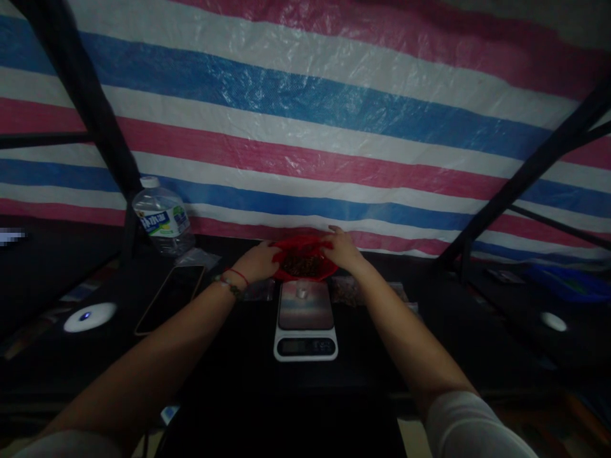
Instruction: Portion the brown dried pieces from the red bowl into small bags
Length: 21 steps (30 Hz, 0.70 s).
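Observation:
Small dark brown pieces lie in what looks like a red plastic bag, spread open like a bowl behind the scale. My left hand closes on its left edge. On the opposite side, my right hand has its fingers bent at the bag's right edge, one finger sticking out. Between my forearms sits a white kitchen scale with a reflective plate. A small clear object rests on the plate's far end; its kind is unclear. The scale's display is too dark to read.
Clear packets lie beside the scale, one with brown pieces. To the left are a phone, a white oval device and a large clear bottle. Slanted dark frame bars flank the table before a striped sheet.

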Each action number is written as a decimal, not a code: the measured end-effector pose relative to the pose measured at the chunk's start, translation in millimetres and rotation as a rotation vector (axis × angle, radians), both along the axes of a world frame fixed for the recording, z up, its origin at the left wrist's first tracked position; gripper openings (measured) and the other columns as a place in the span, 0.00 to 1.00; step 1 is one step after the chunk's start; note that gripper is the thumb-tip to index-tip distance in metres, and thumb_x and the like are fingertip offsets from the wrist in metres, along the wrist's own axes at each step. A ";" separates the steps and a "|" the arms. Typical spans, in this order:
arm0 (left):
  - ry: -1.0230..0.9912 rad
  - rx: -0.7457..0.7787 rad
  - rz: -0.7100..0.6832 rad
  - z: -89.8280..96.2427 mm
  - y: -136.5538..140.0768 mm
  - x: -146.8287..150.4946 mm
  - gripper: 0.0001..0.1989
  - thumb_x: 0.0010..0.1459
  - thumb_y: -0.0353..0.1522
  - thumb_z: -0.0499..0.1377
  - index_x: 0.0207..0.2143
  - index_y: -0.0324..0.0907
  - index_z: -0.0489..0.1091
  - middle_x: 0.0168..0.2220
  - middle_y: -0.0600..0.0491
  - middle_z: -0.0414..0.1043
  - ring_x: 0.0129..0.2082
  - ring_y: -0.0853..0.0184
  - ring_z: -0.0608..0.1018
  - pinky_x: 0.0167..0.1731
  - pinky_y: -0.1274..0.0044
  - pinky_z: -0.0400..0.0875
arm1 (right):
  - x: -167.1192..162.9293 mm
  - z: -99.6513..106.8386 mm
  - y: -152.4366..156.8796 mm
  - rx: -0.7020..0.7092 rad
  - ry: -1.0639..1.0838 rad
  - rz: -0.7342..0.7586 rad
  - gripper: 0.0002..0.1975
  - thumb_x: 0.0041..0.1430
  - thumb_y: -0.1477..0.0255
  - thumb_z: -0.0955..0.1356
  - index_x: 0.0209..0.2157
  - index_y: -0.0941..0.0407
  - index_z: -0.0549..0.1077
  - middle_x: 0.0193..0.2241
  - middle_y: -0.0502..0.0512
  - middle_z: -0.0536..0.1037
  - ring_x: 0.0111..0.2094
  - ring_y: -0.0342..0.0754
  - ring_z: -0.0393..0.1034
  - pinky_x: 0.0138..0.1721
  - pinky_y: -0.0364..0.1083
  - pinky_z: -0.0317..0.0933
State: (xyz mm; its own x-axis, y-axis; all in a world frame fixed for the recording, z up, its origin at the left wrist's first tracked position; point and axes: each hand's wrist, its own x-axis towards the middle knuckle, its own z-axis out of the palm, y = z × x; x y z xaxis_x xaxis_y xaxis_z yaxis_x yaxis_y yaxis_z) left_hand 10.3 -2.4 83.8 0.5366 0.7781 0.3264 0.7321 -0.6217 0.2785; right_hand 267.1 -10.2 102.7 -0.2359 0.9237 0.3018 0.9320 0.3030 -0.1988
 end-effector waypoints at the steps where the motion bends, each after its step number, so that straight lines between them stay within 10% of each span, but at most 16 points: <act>1: -0.016 0.058 0.020 2.7 -2.6 -1.0 0.17 0.55 0.29 0.54 0.45 0.43 0.77 0.46 0.47 0.77 0.45 0.60 0.76 0.49 0.70 0.69 | -5.8 4.7 -1.7 0.042 0.013 0.016 0.14 0.57 0.76 0.66 0.44 0.57 0.80 0.49 0.62 0.76 0.56 0.54 0.66 0.57 0.51 0.58; 7: -0.110 0.001 -0.147 11.1 -25.2 11.5 0.15 0.58 0.28 0.51 0.40 0.40 0.76 0.41 0.48 0.77 0.43 0.64 0.77 0.49 0.73 0.69 | -50.5 -8.4 12.6 -0.375 -0.112 0.385 0.13 0.59 0.75 0.65 0.42 0.55 0.80 0.40 0.56 0.82 0.39 0.49 0.76 0.42 0.44 0.65; 15: -0.040 -0.124 -0.229 -20.5 -46.4 28.0 0.20 0.48 0.42 0.66 0.40 0.39 0.71 0.42 0.46 0.75 0.42 0.59 0.76 0.42 0.72 0.69 | -69.7 -52.3 46.2 -0.424 -0.232 0.445 0.20 0.56 0.73 0.70 0.52 0.57 0.76 0.51 0.63 0.77 0.50 0.57 0.73 0.50 0.49 0.64; 21: -0.048 -0.164 -0.245 -1.6 -25.0 33.2 0.09 0.52 0.36 0.60 0.34 0.40 0.71 0.32 0.52 0.75 0.32 0.66 0.75 0.32 0.77 0.66 | -64.1 -57.6 49.1 -0.418 -0.089 0.402 0.14 0.54 0.78 0.70 0.43 0.60 0.79 0.42 0.57 0.82 0.43 0.52 0.75 0.46 0.44 0.66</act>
State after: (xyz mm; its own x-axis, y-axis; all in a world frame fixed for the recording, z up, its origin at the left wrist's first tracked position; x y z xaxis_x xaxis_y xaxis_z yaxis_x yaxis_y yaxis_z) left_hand 43.5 -27.4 82.2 0.7016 0.6721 0.2368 0.5495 -0.7218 0.4208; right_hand 203.0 38.9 45.1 -0.6003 0.7928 -0.1059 0.7786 0.5489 -0.3042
